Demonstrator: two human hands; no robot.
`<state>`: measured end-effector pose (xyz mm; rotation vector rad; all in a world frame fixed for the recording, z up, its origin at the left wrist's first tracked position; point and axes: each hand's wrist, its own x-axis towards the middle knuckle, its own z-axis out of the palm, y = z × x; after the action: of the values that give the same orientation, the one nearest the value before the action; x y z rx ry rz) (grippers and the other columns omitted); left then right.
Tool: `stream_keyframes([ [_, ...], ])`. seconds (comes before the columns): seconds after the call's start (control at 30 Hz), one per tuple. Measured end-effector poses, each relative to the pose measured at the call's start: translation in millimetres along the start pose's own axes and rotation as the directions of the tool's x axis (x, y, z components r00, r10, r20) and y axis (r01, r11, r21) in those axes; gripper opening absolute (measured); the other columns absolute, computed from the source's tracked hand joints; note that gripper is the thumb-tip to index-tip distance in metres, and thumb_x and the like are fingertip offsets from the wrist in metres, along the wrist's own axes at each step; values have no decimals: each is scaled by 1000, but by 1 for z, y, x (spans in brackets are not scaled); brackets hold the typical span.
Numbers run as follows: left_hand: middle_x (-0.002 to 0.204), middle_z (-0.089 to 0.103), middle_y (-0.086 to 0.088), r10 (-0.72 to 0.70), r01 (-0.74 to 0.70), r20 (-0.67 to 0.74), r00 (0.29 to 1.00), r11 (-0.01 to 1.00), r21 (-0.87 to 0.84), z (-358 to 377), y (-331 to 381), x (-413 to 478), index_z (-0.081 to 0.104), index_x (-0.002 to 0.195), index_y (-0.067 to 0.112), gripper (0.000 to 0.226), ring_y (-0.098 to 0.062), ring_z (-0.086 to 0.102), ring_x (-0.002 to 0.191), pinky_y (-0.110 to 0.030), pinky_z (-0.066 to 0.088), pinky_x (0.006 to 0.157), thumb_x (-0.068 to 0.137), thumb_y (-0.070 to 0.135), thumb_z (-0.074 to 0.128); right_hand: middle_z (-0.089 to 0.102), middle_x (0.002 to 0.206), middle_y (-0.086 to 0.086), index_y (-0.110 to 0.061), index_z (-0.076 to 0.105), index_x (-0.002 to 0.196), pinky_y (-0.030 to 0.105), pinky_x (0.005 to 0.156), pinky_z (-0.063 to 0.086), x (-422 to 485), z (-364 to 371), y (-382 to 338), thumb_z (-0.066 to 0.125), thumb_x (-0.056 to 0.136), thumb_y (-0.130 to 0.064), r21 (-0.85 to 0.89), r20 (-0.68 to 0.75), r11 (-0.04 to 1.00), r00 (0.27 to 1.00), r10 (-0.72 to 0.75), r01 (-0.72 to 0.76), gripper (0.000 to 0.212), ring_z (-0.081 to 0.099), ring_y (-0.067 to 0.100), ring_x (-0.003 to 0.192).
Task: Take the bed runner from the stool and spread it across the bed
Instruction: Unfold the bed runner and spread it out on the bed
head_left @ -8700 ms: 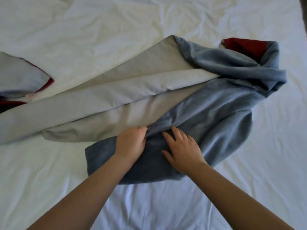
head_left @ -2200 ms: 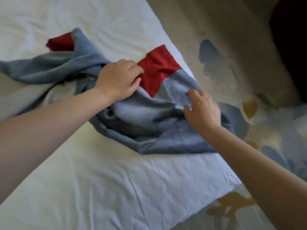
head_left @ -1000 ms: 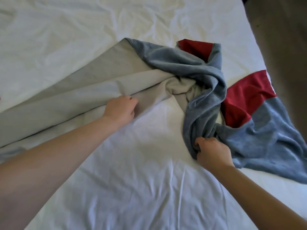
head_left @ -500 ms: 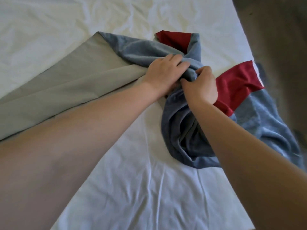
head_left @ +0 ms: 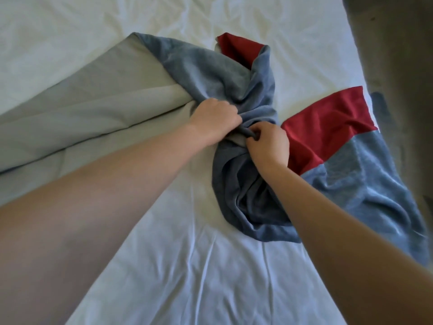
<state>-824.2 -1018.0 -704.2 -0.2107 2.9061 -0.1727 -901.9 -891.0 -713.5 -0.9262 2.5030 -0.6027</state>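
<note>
The bed runner [head_left: 206,66] lies twisted across the white bed [head_left: 199,266]. Its face is blue-grey with red panels, and its pale grey underside stretches away to the left. One red and blue end hangs over the bed's right edge. My left hand [head_left: 214,118] is closed on the bunched fabric at the twist. My right hand [head_left: 267,144] sits right beside it, fingers pinching a dark fold of the same cloth. The stool is out of view.
The wrinkled white sheet covers the bed on all sides of the runner. A beige carpeted floor [head_left: 398,55] with a blue patch runs along the bed's right edge.
Both hands have come slightly toward me along the twisted part of the runner and now grip it lower down. The camera has shifted a little; the runner's layout is much the same.
</note>
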Motion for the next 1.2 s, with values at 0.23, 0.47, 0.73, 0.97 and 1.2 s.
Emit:
stream_keyframes([
  [0.23, 58, 59, -2, 116, -110, -268, 956, 993, 38, 34, -18, -65, 72, 72, 21, 31, -26, 60, 53, -25, 40, 43, 73, 19, 41, 70, 91, 4, -18, 71, 103, 34, 68, 50, -39, 21, -20, 54, 83, -6, 74, 13, 973, 975, -220, 219, 29, 62, 23, 80],
  [0.47, 70, 66, -7, 22, -32, -95, 995, 993, -113, 44, -28, -143, 72, 77, 18, 9, -32, 65, 68, -32, 44, 52, 72, 12, 68, 68, 83, 7, -18, 70, 91, 30, 60, 43, -106, 66, -63, 55, 81, -14, -2, 104, 987, 982, -157, 158, 19, 60, 27, 77],
  [0.73, 69, 65, -5, 53, -53, 142, 988, 999, -7, 68, -56, -245, 72, 76, 18, 7, -29, 65, 69, -32, 48, 55, 70, 16, 68, 62, 97, 4, -15, 63, 97, 31, 58, 34, -185, 131, -118, 51, 90, -20, -51, 195, 970, 955, -224, 238, 15, 58, 27, 87],
  [0.97, 93, 64, -8, 125, -128, -131, 984, 992, -15, 64, -61, -273, 66, 94, 15, 32, -30, 61, 83, -37, 49, 70, 63, 22, 60, 55, 112, 7, -17, 54, 119, 38, 75, 45, -210, 117, -87, 61, 80, -12, -278, 86, 932, 972, -219, 234, 40, 54, 30, 101],
  [1.2, 83, 60, -8, 194, -191, 50, 980, 980, -64, 77, -3, -237, 63, 94, 16, 26, -31, 62, 70, -36, 44, 58, 68, 21, 62, 62, 89, 6, -17, 67, 92, 36, 66, 43, -172, 119, -48, 65, 70, -9, -575, -36, 778, 942, -334, 254, 23, 58, 31, 85],
])
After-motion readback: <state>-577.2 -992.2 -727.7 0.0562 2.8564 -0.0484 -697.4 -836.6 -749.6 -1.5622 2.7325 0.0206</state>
